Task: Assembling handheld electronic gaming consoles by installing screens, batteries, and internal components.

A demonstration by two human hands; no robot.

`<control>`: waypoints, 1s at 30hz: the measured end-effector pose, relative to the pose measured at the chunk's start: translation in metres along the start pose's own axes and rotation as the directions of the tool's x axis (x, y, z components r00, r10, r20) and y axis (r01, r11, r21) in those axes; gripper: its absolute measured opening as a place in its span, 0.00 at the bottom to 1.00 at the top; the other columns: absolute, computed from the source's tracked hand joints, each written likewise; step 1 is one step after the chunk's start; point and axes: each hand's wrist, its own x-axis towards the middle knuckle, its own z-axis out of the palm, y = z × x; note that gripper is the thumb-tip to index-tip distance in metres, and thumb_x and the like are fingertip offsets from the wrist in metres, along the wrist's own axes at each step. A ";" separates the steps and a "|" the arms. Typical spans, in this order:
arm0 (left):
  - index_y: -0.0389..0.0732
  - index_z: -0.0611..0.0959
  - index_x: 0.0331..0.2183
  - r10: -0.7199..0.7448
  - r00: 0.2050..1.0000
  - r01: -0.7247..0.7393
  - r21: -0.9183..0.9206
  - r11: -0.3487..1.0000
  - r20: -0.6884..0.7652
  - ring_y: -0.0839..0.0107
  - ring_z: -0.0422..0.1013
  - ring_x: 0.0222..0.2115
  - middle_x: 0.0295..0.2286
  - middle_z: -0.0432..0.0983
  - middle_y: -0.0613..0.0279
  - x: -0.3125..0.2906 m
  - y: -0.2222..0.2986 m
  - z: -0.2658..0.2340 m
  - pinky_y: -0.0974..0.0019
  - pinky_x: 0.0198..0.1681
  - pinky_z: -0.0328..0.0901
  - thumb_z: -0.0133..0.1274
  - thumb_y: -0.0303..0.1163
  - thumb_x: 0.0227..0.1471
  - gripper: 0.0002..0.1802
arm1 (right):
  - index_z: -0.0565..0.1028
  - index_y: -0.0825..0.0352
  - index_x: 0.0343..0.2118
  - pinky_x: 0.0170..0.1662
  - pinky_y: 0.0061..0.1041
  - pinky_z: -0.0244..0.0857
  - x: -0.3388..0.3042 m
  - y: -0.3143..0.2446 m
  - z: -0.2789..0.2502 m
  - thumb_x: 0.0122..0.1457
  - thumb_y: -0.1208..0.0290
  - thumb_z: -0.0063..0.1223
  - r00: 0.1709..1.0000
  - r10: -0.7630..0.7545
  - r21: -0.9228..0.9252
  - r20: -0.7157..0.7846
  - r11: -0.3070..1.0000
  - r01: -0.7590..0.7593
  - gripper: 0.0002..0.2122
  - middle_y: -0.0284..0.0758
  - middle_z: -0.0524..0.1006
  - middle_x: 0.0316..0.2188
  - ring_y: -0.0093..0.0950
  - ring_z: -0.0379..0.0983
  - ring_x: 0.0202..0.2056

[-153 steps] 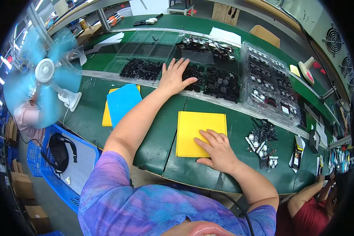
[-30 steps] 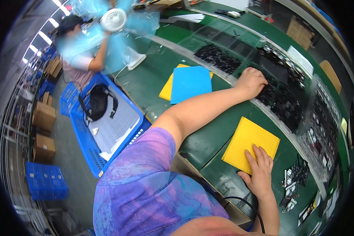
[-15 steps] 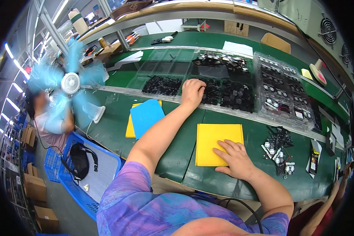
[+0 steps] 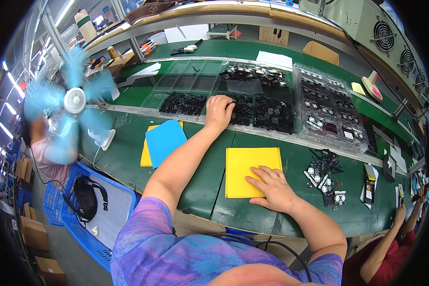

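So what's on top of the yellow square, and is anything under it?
The right hand lies partly over the lower right corner of the yellow square. Green tabletop shows around it; whatever is directly beneath is covered and can't be seen.

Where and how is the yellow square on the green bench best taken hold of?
Probably pinch the yellow square by its left edge, coming from the left: it lies flat, and that straight edge is uncovered, while the right hand rests over its lower right part.

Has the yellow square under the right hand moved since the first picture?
No. Judged against the table seam, the yellow square shows no visible shift.
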 end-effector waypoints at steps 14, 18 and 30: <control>0.40 0.82 0.34 -0.020 1.000 0.020 0.018 1.000 -0.002 0.59 0.71 0.45 0.38 0.79 0.61 0.000 -0.002 0.001 0.51 0.56 0.58 0.57 0.31 0.54 0.06 | 0.68 0.57 0.60 0.64 0.43 0.49 0.001 0.001 0.000 0.54 0.47 0.59 1.000 -0.004 0.007 -0.001 1.000 0.004 0.33 0.39 0.63 0.63 0.42 0.56 0.64; 0.41 0.82 0.34 -0.033 0.999 0.033 0.025 0.999 -0.002 0.59 0.71 0.45 0.37 0.79 0.62 -0.001 0.000 0.001 0.50 0.57 0.57 0.56 0.32 0.54 0.06 | 0.68 0.57 0.60 0.64 0.43 0.49 0.000 0.000 0.000 0.54 0.46 0.59 1.000 -0.002 -0.007 -0.008 1.000 0.002 0.32 0.40 0.63 0.63 0.41 0.56 0.64; 0.44 0.83 0.34 -0.033 0.999 0.035 0.098 0.995 -0.023 0.62 0.71 0.46 0.38 0.80 0.66 0.001 0.002 0.001 0.48 0.58 0.55 0.57 0.30 0.52 0.05 | 0.68 0.57 0.60 0.63 0.41 0.49 0.002 0.003 -0.003 0.54 0.47 0.59 1.000 -0.008 -0.009 -0.005 1.000 0.008 0.33 0.40 0.63 0.63 0.41 0.57 0.63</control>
